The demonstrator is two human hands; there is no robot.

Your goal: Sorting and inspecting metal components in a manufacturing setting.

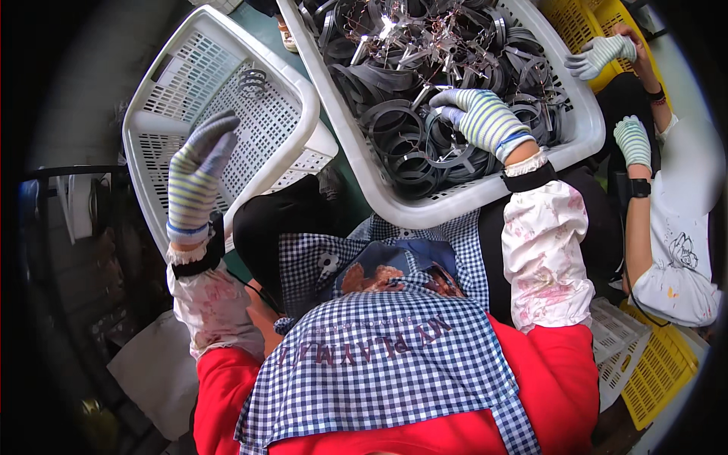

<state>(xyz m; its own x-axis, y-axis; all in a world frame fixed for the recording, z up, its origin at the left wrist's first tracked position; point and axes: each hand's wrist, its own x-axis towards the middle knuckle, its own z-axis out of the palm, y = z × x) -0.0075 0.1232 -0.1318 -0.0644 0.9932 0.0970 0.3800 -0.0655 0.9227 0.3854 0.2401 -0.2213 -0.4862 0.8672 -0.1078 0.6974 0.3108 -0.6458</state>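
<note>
Checked apron (394,364) in the foreground. Right hand (485,117) — gloved, fingers curled onto dark metal ring clamps (402,133) heaped in the large white basket (576,144); best lifted singly, clear of tangles. Left hand (197,171) — fingers together, empty — hovers over the near-empty white basket (152,98).

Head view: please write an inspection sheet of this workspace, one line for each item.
Surface: no table seen; the baskets sit before the person's lap.
Job's things: large white basket heaped with dark metal rings; left white basket holds one ring part.
Clutter: yellow crates and a white crate at the right.
Grippers: right hand, striped glove, rests on the rings, grasp unclear; left hand is raised open over the left basket.
Cables: nothing seen.
Surroundings: a co-worker's gloved hands at the right.
</note>
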